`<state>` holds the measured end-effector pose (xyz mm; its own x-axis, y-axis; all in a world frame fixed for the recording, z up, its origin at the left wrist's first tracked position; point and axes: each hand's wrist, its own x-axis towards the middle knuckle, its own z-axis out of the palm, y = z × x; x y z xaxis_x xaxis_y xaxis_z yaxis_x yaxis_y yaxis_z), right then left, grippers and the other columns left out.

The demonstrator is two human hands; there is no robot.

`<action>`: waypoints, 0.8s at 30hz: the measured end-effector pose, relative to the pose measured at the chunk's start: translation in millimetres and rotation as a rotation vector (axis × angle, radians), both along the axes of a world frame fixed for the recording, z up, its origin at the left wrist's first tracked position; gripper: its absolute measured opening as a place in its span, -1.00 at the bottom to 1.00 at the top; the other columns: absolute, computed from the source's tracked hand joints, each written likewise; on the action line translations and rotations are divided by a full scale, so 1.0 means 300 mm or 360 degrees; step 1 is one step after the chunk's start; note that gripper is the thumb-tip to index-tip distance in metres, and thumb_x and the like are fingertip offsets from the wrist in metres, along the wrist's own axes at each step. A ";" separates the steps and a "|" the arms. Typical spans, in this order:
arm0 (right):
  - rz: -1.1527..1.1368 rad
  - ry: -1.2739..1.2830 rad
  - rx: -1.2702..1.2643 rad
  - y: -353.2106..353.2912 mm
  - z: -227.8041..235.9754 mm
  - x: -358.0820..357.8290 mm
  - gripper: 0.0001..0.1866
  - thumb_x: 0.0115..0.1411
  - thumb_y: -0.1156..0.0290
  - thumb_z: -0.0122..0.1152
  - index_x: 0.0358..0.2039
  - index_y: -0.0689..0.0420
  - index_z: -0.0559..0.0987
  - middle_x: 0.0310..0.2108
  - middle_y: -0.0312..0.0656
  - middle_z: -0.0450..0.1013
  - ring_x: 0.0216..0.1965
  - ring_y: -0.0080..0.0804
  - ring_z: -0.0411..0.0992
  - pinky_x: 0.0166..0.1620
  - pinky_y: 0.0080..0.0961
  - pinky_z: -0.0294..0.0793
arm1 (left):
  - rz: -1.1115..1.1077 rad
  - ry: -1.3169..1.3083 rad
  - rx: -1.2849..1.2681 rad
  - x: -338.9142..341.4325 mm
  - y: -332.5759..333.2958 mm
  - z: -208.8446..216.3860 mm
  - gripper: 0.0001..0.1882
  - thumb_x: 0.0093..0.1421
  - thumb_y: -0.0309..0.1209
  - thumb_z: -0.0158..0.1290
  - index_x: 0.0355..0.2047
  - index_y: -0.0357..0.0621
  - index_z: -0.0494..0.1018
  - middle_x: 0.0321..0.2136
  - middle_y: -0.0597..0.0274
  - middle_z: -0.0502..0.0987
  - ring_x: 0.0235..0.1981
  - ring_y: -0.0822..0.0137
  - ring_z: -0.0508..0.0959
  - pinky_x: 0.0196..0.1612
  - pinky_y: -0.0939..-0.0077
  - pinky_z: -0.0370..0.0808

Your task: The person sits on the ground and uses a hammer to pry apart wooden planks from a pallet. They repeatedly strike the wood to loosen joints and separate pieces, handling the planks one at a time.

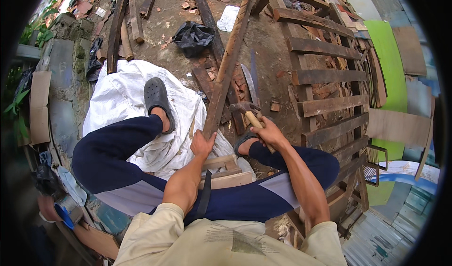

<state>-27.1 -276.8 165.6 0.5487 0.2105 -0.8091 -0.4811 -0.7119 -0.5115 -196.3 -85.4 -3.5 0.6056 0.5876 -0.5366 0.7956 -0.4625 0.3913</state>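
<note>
My left hand (203, 144) grips the near end of a long wooden beam (229, 63), which slants away from me toward the upper middle. In my right hand (270, 133) is a claw hammer (254, 120); its dark metal head lies just right of the beam, and my fingers wrap the pale wooden handle. Between my legs stands a small block of light wood pieces (223, 171), partly hidden by my left forearm. A hand saw (251, 84) rests on the ground just beyond the hammer head.
White sacking (127, 96) spreads under my left foot. To the right lies a slatted wooden frame (329, 75). A crumpled black plastic bag (193, 38) sits ahead on the dirt, near a dark beam (207, 18). More timber (118, 28) lies at upper left, beside a low block wall (62, 68).
</note>
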 end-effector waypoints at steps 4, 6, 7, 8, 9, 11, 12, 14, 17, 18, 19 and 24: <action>-0.0103 -0.0025 0.0131 0.072 0.014 0.010 -0.50 0.26 0.22 0.19 0.06 0.34 0.42 -0.51 -0.19 0.43 -0.66 -0.51 0.39 -0.67 -0.50 0.33 | 0.0027 -0.0082 0.0071 -0.030 0.054 -0.014 -0.19 0.07 0.29 0.14 -0.08 -0.29 0.43 -0.19 -0.16 0.57 -0.10 -0.11 0.58 -0.06 0.04 0.49; -0.0137 0.0049 0.0191 0.107 -0.028 0.033 -0.56 0.30 0.20 0.13 -0.03 0.34 0.45 -0.52 -0.23 0.39 -0.66 -0.52 0.37 -0.66 -0.52 0.34 | -0.0021 -0.0026 -0.0029 -0.029 0.081 0.006 -0.14 0.09 0.34 0.08 -0.05 -0.33 0.43 -0.15 -0.22 0.57 -0.07 -0.15 0.57 -0.03 0.02 0.48; -0.0241 0.0090 0.0244 0.131 -0.037 0.025 -0.60 0.31 0.19 0.11 -0.09 0.32 0.46 -0.53 -0.26 0.37 -0.66 -0.53 0.35 -0.66 -0.53 0.34 | -0.0076 0.0012 -0.0118 -0.015 0.103 0.021 -0.09 0.10 0.37 0.04 -0.02 -0.37 0.43 -0.13 -0.27 0.57 -0.05 -0.18 0.56 0.01 0.01 0.47; -0.0341 0.0125 0.0298 0.168 -0.042 0.017 -0.64 0.32 0.19 0.08 -0.16 0.30 0.46 -0.53 -0.29 0.35 -0.66 -0.54 0.34 -0.65 -0.54 0.34 | -0.0079 0.0020 -0.0103 -0.022 0.110 0.011 -0.09 0.11 0.37 0.03 -0.01 -0.36 0.44 -0.12 -0.27 0.57 -0.04 -0.19 0.56 0.01 0.01 0.47; -0.0395 0.0212 0.0419 0.190 -0.058 0.011 -0.69 0.32 0.20 0.14 -0.24 0.24 0.45 -0.53 -0.32 0.34 -0.66 -0.56 0.33 -0.65 -0.55 0.33 | -0.0085 0.0024 -0.0089 -0.025 0.108 0.002 -0.10 0.12 0.37 0.01 -0.01 -0.36 0.45 -0.12 -0.28 0.56 -0.04 -0.19 0.56 0.02 0.01 0.47; -0.0414 0.0286 0.0433 0.225 -0.108 -0.020 -0.69 0.30 0.20 0.20 -0.26 0.22 0.45 -0.52 -0.32 0.34 -0.65 -0.57 0.33 -0.65 -0.55 0.34 | -0.0082 0.0100 -0.0140 -0.022 0.120 -0.012 -0.09 0.16 0.37 -0.04 0.03 -0.35 0.44 -0.09 -0.29 0.55 -0.01 -0.20 0.55 0.05 0.01 0.46; -0.0434 0.0311 0.0435 0.232 -0.128 -0.030 -0.69 0.29 0.19 0.23 -0.27 0.21 0.45 -0.52 -0.32 0.35 -0.65 -0.57 0.33 -0.64 -0.55 0.34 | -0.0078 0.0166 -0.0211 -0.002 0.128 -0.003 -0.09 0.18 0.37 -0.07 0.07 -0.34 0.43 -0.06 -0.30 0.54 0.02 -0.20 0.54 0.07 0.01 0.45; -0.0491 0.0336 0.0454 0.236 -0.185 -0.079 -0.68 0.29 0.20 0.27 -0.26 0.21 0.44 -0.53 -0.31 0.34 -0.64 -0.57 0.33 -0.63 -0.55 0.36 | -0.0051 0.0256 -0.0336 -0.018 0.130 -0.017 -0.08 0.22 0.36 -0.14 0.15 -0.32 0.39 0.00 -0.32 0.52 0.07 -0.20 0.51 0.12 0.01 0.42; -0.0509 0.0324 0.0437 0.258 -0.214 -0.114 -0.67 0.31 0.21 0.23 -0.23 0.24 0.43 -0.55 -0.31 0.34 -0.64 -0.56 0.34 -0.63 -0.54 0.37 | -0.0009 0.0278 -0.0499 -0.014 0.156 -0.080 -0.07 0.29 0.35 -0.27 0.29 -0.28 0.26 0.15 -0.33 0.40 0.20 -0.18 0.41 0.25 0.04 0.30; -0.0458 0.0297 0.0401 0.241 -0.236 -0.122 -0.66 0.30 0.19 0.25 -0.26 0.23 0.43 -0.54 -0.31 0.34 -0.65 -0.56 0.34 -0.63 -0.55 0.38 | 0.0005 0.0280 -0.0512 -0.009 0.148 -0.081 -0.07 0.30 0.33 -0.27 0.29 -0.29 0.25 0.17 -0.32 0.39 0.21 -0.17 0.40 0.26 0.05 0.29; -0.0406 0.0272 0.0365 0.224 -0.256 -0.130 -0.65 0.30 0.17 0.26 -0.29 0.22 0.42 -0.53 -0.31 0.34 -0.65 -0.57 0.34 -0.64 -0.56 0.38 | 0.0019 0.0282 -0.0525 -0.003 0.139 -0.082 -0.08 0.30 0.32 -0.27 0.29 -0.30 0.25 0.18 -0.32 0.37 0.23 -0.16 0.39 0.27 0.06 0.29; -0.0241 0.0163 0.0078 0.194 -0.298 -0.140 -0.57 0.26 0.11 0.26 -0.18 0.29 0.47 -0.53 -0.28 0.38 -0.66 -0.54 0.36 -0.64 -0.49 0.35 | 0.0097 0.0223 -0.0443 -0.002 0.091 -0.143 -0.04 0.23 0.25 -0.05 0.34 -0.32 0.10 0.24 -0.29 0.29 0.28 -0.13 0.31 0.29 0.08 0.27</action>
<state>-69.0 -218.6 76.4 0.4926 0.1719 -0.8531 -0.6323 -0.6028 -0.4866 -196.9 -58.2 -46.3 0.4824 0.4396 -0.7576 0.8737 -0.3031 0.3805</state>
